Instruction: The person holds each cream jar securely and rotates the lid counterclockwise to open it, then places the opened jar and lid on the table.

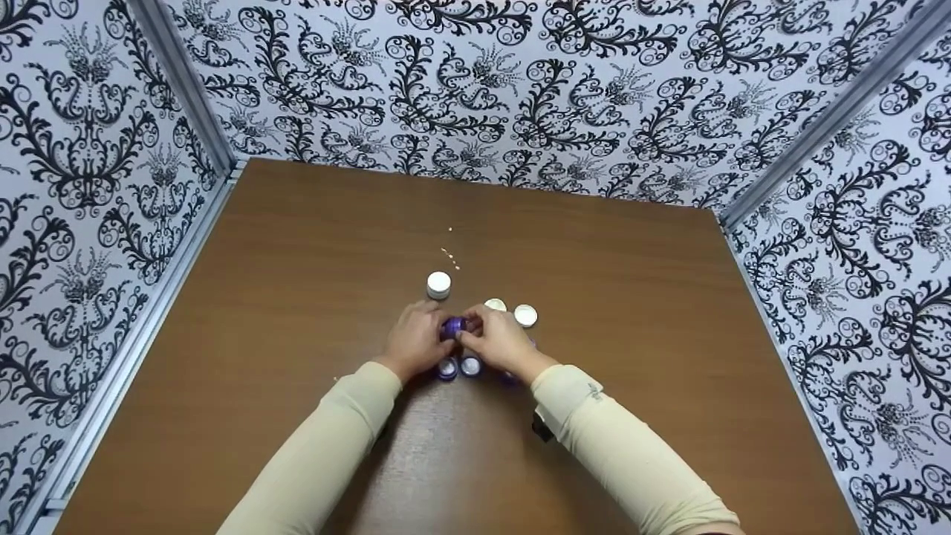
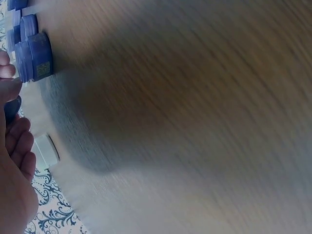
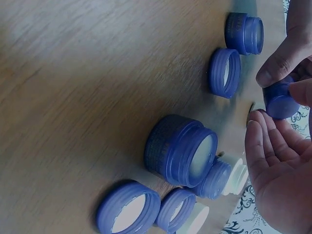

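Both hands meet over a small purple jar (image 1: 453, 326) at the middle of the brown table (image 1: 297, 245). My left hand (image 1: 416, 342) grips it from the left and my right hand (image 1: 499, 340) pinches it from the right. The right wrist view shows this small jar (image 3: 282, 102) held between fingertips (image 3: 273, 73) just above the table. Beside it stand a larger open purple jar (image 3: 180, 151), a small open purple jar (image 3: 243, 33) and loose purple lids (image 3: 127, 209). Two open purple jars (image 1: 446, 368) sit just under my wrists.
A white lid (image 1: 438, 284) lies just beyond the hands, with two more white lids (image 1: 525, 315) to the right. Small pale crumbs (image 1: 450, 257) dot the table farther back. Patterned black-and-white walls (image 1: 89, 148) enclose the table on three sides.
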Demonstrator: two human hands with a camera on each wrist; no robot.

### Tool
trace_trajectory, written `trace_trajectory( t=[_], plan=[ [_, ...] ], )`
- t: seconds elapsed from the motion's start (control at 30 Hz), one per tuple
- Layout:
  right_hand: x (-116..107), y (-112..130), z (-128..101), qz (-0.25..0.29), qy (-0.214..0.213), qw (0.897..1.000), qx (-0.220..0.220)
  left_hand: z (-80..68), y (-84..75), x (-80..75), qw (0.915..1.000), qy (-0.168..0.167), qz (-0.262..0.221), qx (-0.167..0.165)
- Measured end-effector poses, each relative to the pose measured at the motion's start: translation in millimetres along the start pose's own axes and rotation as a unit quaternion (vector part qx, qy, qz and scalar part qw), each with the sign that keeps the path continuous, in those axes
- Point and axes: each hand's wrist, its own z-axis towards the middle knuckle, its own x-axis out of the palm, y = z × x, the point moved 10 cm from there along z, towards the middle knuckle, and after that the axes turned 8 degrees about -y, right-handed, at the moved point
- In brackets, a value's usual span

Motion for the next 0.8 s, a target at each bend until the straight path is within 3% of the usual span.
trace_trajectory(
  t=[0.37, 0.8],
  plan=[
    [4.3, 2.1, 0.2, 0.039, 0.011, 0.999, -0.016, -1.7, 1.7, -3.8, 0.9999, -0.013, -0.004, 0.0],
    [2.1, -0.6, 1.8, 0.012, -0.008, 1.0, 0.0, -1.3, 0.4, -2.4, 0.9999, -0.008, 0.003, 0.009]
  ],
)
